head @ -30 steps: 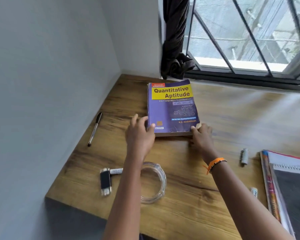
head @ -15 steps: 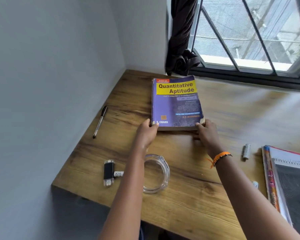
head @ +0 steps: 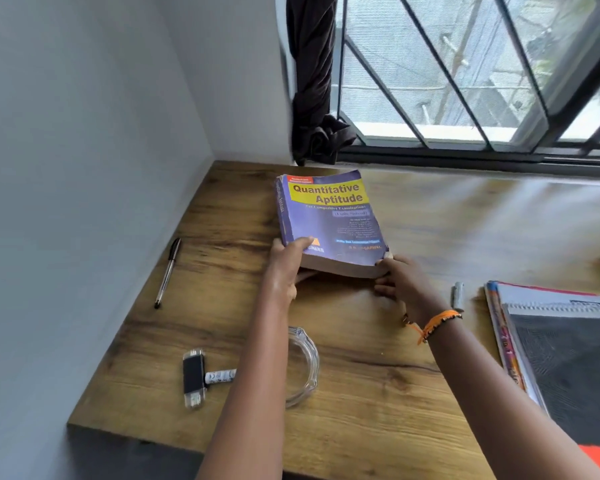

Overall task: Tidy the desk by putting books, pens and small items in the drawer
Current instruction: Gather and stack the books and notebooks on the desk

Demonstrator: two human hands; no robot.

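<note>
Purple book [head: 329, 220], title "Quantitative Aptitude", lies front cover up at the back-centre of the wooden worktop [head: 378, 393], just short of the window sill. Long axis runs away from the person toward the window; title end is far, bottom edge near. Spine faces left. Near edge is raised off the worktop, shadow under it; far end appears lower.

Left hand [head: 286, 265]: grip on the near-left corner of the book, thumb over the cover, fingers underneath. Right hand [head: 400, 277]: grip on the near-right corner, fingertips curled against the page edge. An orange band [head: 439, 320] sits on the right wrist.

Pen [head: 168, 271] lies at the left by the wall, well apart from the book, long axis roughly toward the window, tip nearer the person.

Clear glass dish [head: 303, 368] sits near the front edge, partly hidden by the left forearm; the visible part shows nothing inside. Just left of it: a black USB stick [head: 193, 375] with a small white item [head: 220, 376] touching its side.

Small grey cylinder [head: 458, 295] lies right of the right hand. A stack of notebooks [head: 551, 341] sits at the right edge, spiral-bound one on top.
</note>
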